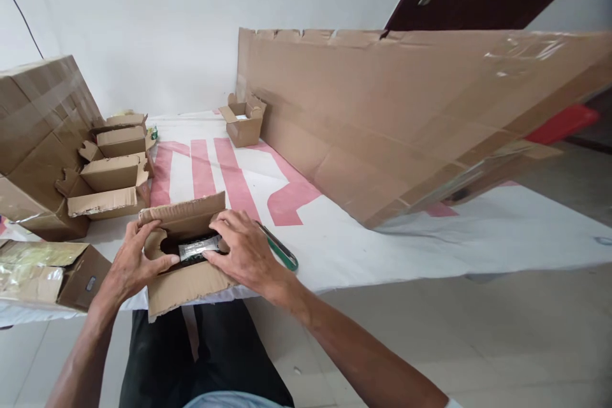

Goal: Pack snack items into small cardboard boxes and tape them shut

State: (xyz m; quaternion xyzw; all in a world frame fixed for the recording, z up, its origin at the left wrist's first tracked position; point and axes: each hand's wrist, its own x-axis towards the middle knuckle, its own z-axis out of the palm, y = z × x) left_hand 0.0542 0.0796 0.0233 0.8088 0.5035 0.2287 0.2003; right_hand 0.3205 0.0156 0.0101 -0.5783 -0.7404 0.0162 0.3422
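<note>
An opened small cardboard box [189,284] stands at the table's front edge, its long flaps spread to the front and back. Inside lies a silver packet [197,247] on something dark that I cannot make out. My left hand [131,258] grips the box's left end, thumb reaching over the inside. On the right end my right hand [246,252] is curled round the wall and small flap, with its thumb beside the packet. A green-handled cutter [285,255] lies on the table just right of that hand.
Several open boxes [112,175] line the left side beside a large carton [43,121]. A taped box [43,274] sits front left. Another small open box [243,131] stands at the back. A tall cardboard panel [382,115] slants along the right of the white cloth [344,261].
</note>
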